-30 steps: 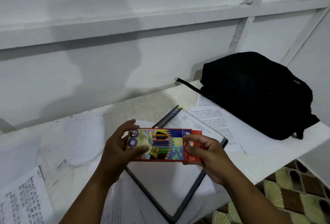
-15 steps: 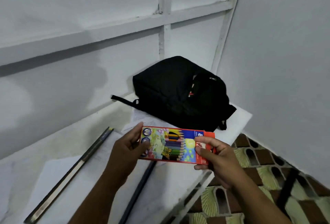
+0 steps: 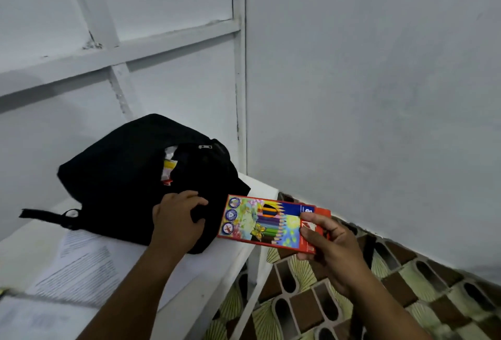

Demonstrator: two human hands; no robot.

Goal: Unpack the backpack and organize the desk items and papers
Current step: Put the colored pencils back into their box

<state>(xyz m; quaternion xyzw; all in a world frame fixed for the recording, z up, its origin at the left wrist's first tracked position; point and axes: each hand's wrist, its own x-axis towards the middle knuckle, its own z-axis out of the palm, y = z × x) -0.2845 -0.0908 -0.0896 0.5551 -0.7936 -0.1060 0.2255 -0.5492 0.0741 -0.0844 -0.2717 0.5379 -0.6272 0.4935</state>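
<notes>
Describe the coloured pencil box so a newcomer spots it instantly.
Start at the black backpack on the white desk in the corner. Just right of it, past the desk edge, the right hand holds a flat red box. It is the only brightly coloured item, printed with pencils.

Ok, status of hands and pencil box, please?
Left hand gripping backpack. Right hand holds pencil box beside it. Nothing blocking.

Print on papers (image 3: pixel 78 266) perhaps too blurred.
</notes>
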